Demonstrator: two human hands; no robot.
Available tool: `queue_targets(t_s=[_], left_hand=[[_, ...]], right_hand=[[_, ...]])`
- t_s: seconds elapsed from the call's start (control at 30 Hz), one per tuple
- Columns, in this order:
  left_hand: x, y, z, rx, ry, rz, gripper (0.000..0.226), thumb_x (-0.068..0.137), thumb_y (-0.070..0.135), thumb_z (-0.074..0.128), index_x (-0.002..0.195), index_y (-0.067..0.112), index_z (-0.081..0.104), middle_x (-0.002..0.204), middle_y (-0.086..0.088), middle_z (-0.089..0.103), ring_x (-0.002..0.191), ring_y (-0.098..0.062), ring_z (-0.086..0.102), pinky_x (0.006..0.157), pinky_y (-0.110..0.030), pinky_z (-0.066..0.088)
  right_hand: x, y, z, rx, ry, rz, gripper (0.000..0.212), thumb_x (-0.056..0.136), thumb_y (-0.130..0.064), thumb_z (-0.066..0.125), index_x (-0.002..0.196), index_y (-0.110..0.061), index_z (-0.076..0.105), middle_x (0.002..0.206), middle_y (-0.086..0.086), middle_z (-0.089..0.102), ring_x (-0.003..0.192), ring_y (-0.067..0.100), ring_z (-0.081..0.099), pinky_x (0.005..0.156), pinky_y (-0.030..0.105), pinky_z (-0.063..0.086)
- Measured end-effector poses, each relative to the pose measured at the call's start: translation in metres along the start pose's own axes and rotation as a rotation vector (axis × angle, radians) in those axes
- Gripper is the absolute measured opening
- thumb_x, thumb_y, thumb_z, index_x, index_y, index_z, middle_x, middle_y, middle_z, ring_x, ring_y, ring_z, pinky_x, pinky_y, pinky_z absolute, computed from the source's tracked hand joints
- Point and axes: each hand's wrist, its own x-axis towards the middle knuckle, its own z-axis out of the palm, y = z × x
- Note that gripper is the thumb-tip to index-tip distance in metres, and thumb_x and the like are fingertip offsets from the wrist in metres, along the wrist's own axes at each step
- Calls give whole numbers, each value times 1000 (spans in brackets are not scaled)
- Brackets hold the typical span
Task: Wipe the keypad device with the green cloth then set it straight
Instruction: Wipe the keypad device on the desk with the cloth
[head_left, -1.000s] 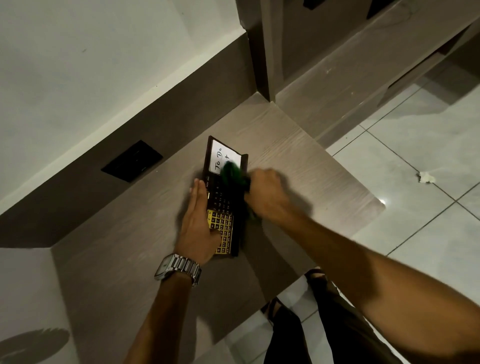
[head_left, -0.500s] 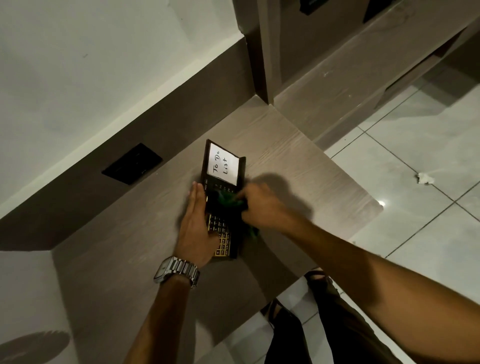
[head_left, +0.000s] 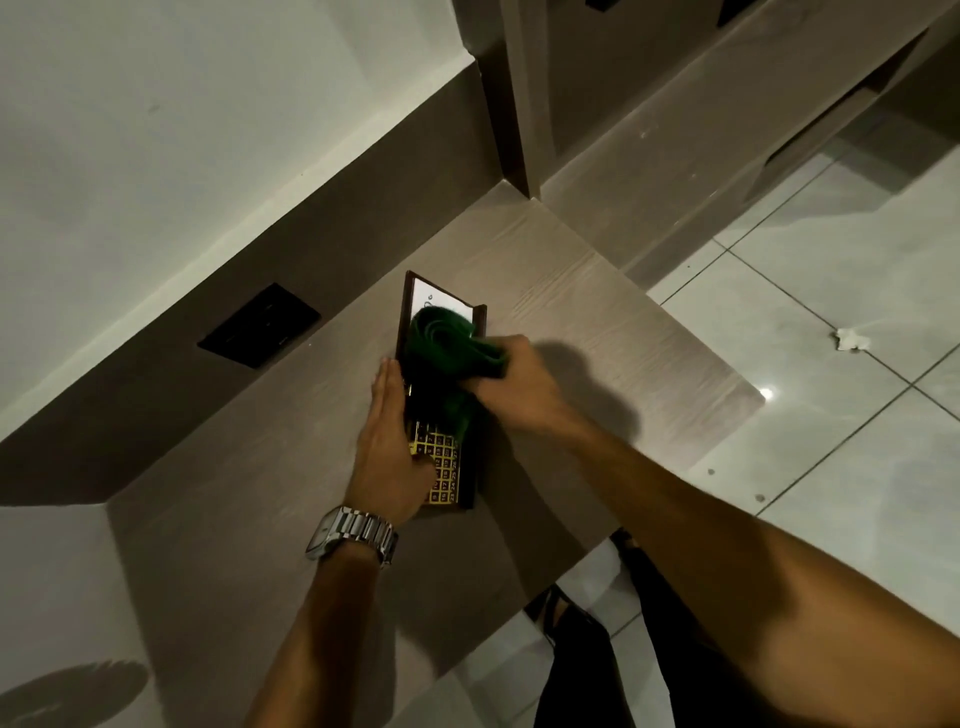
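Green cloth (head_left: 444, 345) now higher, right grip (head_left: 511, 382).

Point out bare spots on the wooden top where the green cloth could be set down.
Bare wood lies right of the keypad device, out to the wooden top's corner by the tiled floor. Another patch runs left of the left hand, below the black wall plate. Around the device it is crowded: both hands and the green cloth.

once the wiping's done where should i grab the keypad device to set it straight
Probably by its two long side edges around the middle, coming from above. The keypad device lies flat on the wooden counter as a long narrow slab, so fingers on both long sides can turn it. The left hand already braces the left edge; the right hand, once it releases the green cloth, could take the right edge.
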Motion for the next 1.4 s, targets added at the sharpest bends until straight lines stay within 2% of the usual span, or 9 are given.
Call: queue_targets(t_s=[0.13,0.53,0.63,0.77,0.9,1.07,1.2,1.3,1.4], left_hand=[[-2,1,-1,-20,-6,26,108,71,-10,65,153,20,1,164,-2,5,150,-25,11,119,-51,22],[0,2,-1,-43,-8,0,110,72,-5,71,152,27,4,158,-10,27,142,-34,34,108,-58,39],[-1,2,0,-37,-9,-11,111,72,-6,70,152,27,1,161,-10,19,145,-34,26,110,-60,35],[-1,-2,2,-17,9,6,109,72,-8,66,152,26,1,163,-5,13,149,-28,14,116,-55,25],[0,-1,3,2,11,-2,111,72,-9,66,152,27,-2,164,-2,6,150,-27,8,110,-39,24],[1,-2,2,-16,3,-6,109,72,-9,66,153,23,0,164,-4,8,150,-27,7,117,-50,22],[1,3,2,13,12,-1,111,72,-10,66,153,24,-1,164,-1,3,150,-23,0,110,-35,15],[1,6,0,10,1,-2,109,72,-9,66,153,21,-1,164,-3,3,150,-21,-2,117,-42,10],[-2,13,-3,15,-8,-23,107,73,-5,65,153,21,-1,164,-3,3,150,-23,-1,119,-53,20]], right_hand=[[-8,7,3,-211,-13,27,43,81,1,67,123,-11,63,104,4,68,65,1,62,47,7,48],[8,-10,-3,-46,-29,-32,36,83,-4,69,119,-9,66,101,8,72,79,9,70,61,15,56],[7,-4,0,-232,98,29,33,79,-1,67,112,-5,66,91,8,70,67,10,66,51,13,54],[6,-6,-4,-188,-82,53,28,79,-2,69,105,-7,61,84,-2,63,71,10,64,49,13,50],[11,-5,-13,-215,179,41,32,77,-2,65,109,-5,68,79,1,66,64,12,62,51,16,52],[9,-7,-4,-204,-52,54,30,78,-4,70,107,-8,61,83,-1,64,71,10,66,47,9,51],[13,-4,-22,-248,177,62,27,77,-5,66,104,-5,65,80,1,61,68,15,65,49,14,47],[5,1,-8,-244,-81,84,23,78,-3,69,98,-13,65,79,0,65,58,-1,58,39,6,42],[19,-10,-28,-141,3,83,15,74,-12,73,86,-14,64,75,1,68,62,6,64,41,13,47]])
